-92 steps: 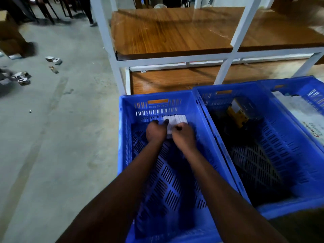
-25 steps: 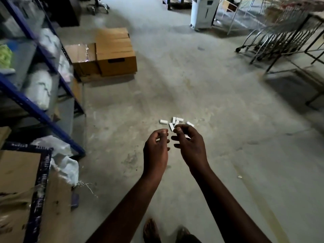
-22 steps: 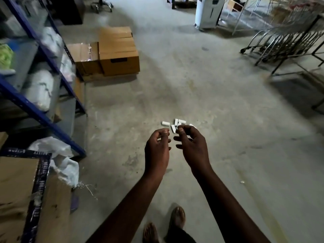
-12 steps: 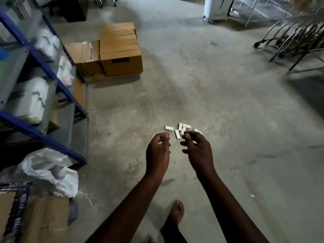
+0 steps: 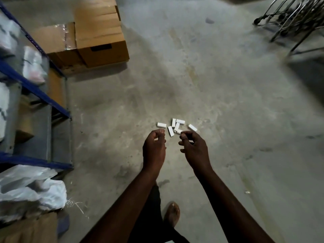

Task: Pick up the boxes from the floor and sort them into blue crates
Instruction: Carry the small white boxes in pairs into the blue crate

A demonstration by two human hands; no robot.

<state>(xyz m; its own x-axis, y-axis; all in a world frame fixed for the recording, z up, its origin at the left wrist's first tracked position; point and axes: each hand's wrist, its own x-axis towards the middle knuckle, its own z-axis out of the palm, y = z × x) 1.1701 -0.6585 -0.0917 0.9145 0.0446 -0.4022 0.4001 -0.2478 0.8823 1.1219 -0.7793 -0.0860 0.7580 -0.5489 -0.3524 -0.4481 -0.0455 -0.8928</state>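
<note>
**White boxes dead ahead; right hand nearer the heap**

Loose heap of small white rectangular boxes [image 5: 176, 126], card by the look, on bare grey concrete floor [image 5: 228, 111], at 12 o'clock from both sets of fingertips. Held out side by side: left hand [image 5: 154, 149] and right hand [image 5: 195, 150], fingers loosely curled toward the thumbs, narrow gap, nothing seen in either.

Outlier box [image 5: 161, 125] straight at 12 from the left hand, long axis 9-to-3. Stray box [image 5: 192, 127] at 1 from the right hand, long axis 10-to-4. Core of the heap between the two, axes mixed, some 12-to-6, some 9-to-3.

Right fingertips overlapping the nearest box in view; no contact shown, hands probably above floor level. Judged: right hand nearer the core, left better placed for the outlier. Reach down and forward, pinch across the short sides.

No blue crates in view. Brown cardboard cartons [image 5: 101, 37] at 11, blue metal shelving [image 5: 35, 88] at 9, sandalled foot [image 5: 172, 214] at 6.
</note>
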